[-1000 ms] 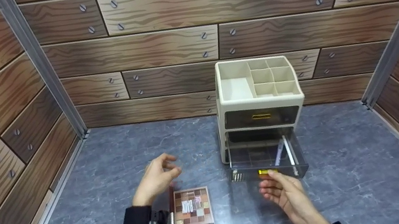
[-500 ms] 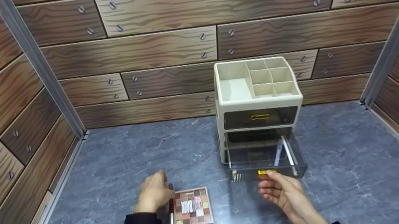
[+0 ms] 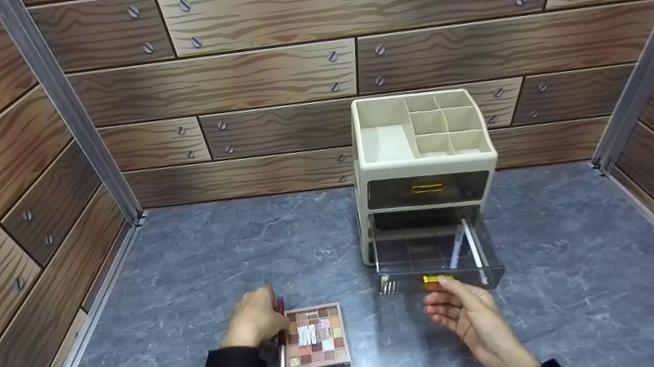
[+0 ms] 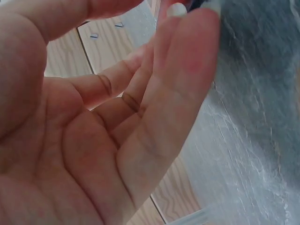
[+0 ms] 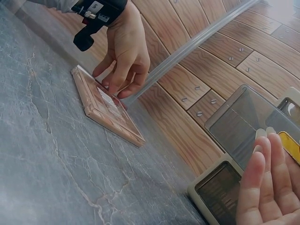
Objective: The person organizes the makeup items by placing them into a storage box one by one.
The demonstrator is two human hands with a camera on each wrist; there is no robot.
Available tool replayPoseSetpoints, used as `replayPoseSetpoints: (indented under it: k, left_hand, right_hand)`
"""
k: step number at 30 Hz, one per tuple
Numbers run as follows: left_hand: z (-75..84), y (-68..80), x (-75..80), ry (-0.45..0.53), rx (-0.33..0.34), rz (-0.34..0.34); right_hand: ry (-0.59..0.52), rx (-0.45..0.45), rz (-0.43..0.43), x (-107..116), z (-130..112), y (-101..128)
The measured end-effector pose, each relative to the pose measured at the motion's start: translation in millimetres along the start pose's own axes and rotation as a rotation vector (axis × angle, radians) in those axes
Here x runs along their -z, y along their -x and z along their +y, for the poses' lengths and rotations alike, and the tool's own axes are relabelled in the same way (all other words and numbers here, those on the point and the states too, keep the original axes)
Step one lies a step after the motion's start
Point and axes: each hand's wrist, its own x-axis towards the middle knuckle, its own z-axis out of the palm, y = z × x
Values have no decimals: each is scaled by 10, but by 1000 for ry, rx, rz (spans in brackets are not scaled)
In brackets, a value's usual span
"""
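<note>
In the head view, an eyeshadow palette (image 3: 315, 339) lies on the table with a dark red lip gloss tube (image 3: 283, 355) along its left edge. My left hand (image 3: 250, 319) pinches the tube near its far end; its fingertips partly hide it. The left wrist view shows this hand's palm and bent fingers (image 4: 159, 112), the contact lying at the top edge. My right hand (image 3: 473, 322) holds the gold handle (image 3: 436, 279) of a pulled-out clear drawer (image 3: 418, 254), thumb on top. Slim pale sticks (image 3: 473, 243) lie along the drawer's right side.
A cream cosmetics organizer (image 3: 425, 157) stands right of centre, with a divided top tray and a closed dark upper drawer (image 3: 398, 194). Wood-patterned walls (image 3: 257, 82) enclose the grey marbled table (image 3: 230, 239) at the back and sides.
My left hand has come down from above the palette's left side onto the lip gloss tube, its fingers closing in. The right hand and the pulled-out drawer have stayed in place.
</note>
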Motion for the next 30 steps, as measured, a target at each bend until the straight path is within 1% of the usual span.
replayPoseSetpoints:
  k: [9, 13, 19, 22, 26, 30]
  left_hand:
    - [-3, 7, -11, 42, 25, -31]
    - [3, 4, -39, 47, 41, -25]
    - [8, -29, -83, 16, 61, -5]
    - [-5, -32, -88, 19, 49, 8]
    - [-24, -32, -84, 31, 22, 36]
    - [-45, -32, -60, 64, 21, 44]
  right_hand:
    - [3, 6, -17, 14, -10, -4]
    - [-6, 0, -14, 17, 4, -2]
    - [-3, 7, -43, 24, 9, 7]
    - [-1, 10, -44, 19, 13, 8]
    - [-4, 6, -24, 18, 7, 12]
    - [-7, 2, -13, 23, 15, 13]
